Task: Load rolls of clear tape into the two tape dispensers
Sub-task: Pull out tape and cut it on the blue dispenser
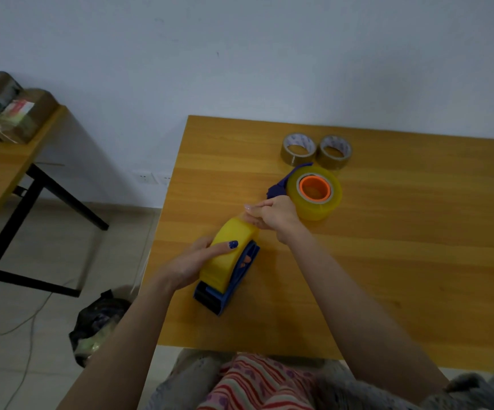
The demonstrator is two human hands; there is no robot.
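Head view: a wooden tabletop [388, 261] fills the right and centre of the frame, against a pale wall. Near the centre, the left hand [189, 263] wraps around a yellowish roll of clear tape [228, 258] seated in a blue tape dispenser [225, 294]; its fingers [223, 247] lie closed over the roll's outer face, one blue-painted nail showing. The dispenser rests on the tabletop near its left edge, tilted on its side.

Just above it, the right hand [272, 216] is curled into a narrow pinch at the top end of that roll, fingertips together; whether a tape end sits between them cannot be told.

Right of that hand, touching it, a second dispenser [281, 184] lies flat with a clear roll on an orange hub [315, 189]. Just beyond, toward the upper centre, two brown tape rolls [299, 147] lie side by side, touching each other.

At the upper left, a second table [0, 170] carries taped cardboard boxes [12, 108]. A dark bag [97, 324] sits on the floor at lower left.
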